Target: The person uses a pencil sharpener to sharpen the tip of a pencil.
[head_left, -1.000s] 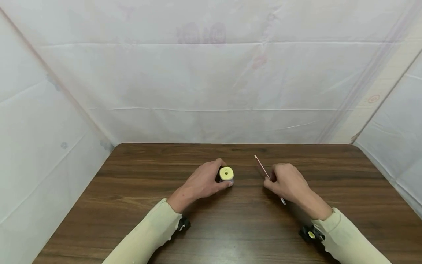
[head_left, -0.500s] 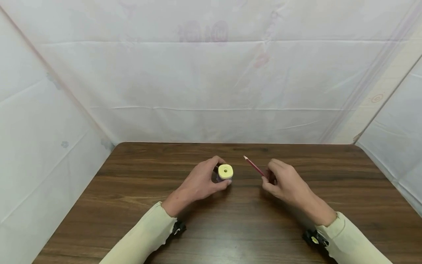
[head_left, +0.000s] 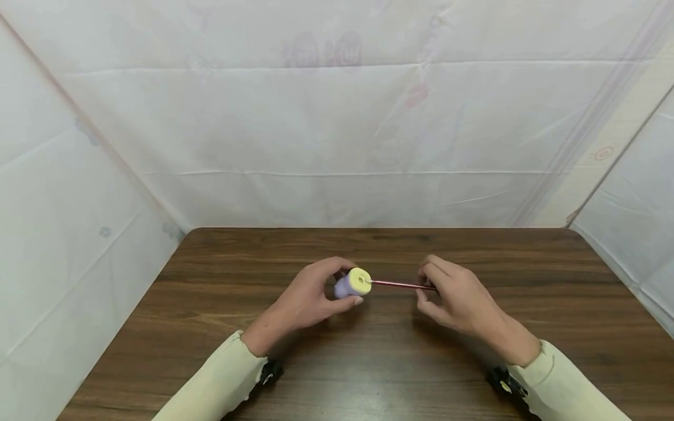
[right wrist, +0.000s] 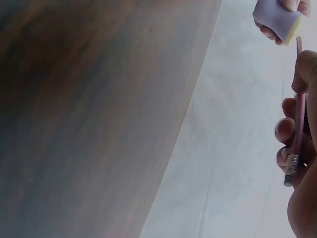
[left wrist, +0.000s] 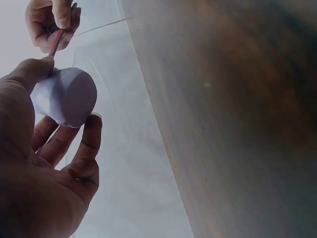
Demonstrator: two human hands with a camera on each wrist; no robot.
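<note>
Bare table [head_left: 368,362] lies open all around; only white sheeting [head_left: 337,146] walls its edges

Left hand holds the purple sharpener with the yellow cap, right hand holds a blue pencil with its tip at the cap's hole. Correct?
Not quite: the pencil is red, not blue, as the head view shows. The rest stands: the left hand grips the purple sharpener with the yellow cap, and the right hand holds the pencil with its tip at the cap's hole.

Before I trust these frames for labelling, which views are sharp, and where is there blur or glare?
Head view: evenly lit and sharp, pencil sharpener and pencil crisp, soft sheen on the table. Left wrist view: left hand dark and soft. Right wrist view: tabletop smeared and out of focus.
</note>
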